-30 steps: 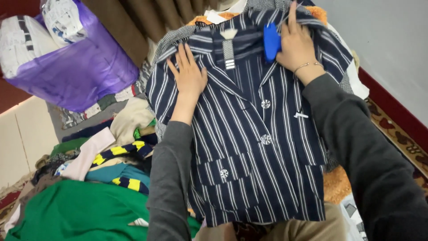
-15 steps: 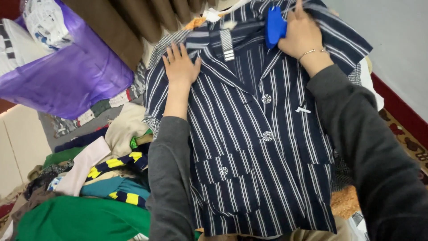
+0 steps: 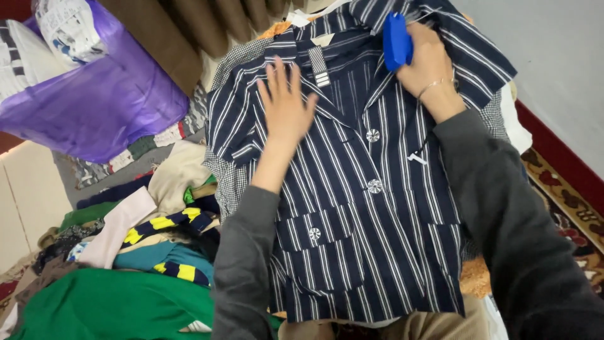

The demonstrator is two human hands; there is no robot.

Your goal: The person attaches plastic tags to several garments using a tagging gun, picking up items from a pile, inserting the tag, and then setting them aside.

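Head view: the navy striped jacket (image 3: 371, 208) lies front-up on a pile of clothes, spread nearly flat; I take it as my landmark. My left hand (image 3: 286, 104) rests flat on its left chest panel, fingers open and spread, gripping nothing. My right hand (image 3: 428, 63) sits at the jacket's collar, fingers closed around a blue hanger (image 3: 397, 41), which looks partly tucked under the collar.

Judgement: the jacket is laid out and smoothed, both front panels meet, pocket flaps lie flat. Sleeves are not yet folded in, and the hanger is not clearly seated or clearly free; I cannot tell which way it goes.

Left of the jacket: a purple plastic bag (image 3: 107, 104), below it a heap with a yellow-and-navy striped garment (image 3: 167, 223) and a green garment (image 3: 113, 305). A checked cloth (image 3: 229, 182) peeks from under the jacket's left edge. Right of the jacket: patterned carpet (image 3: 569, 208). The loose heap crowds the jacket's left side
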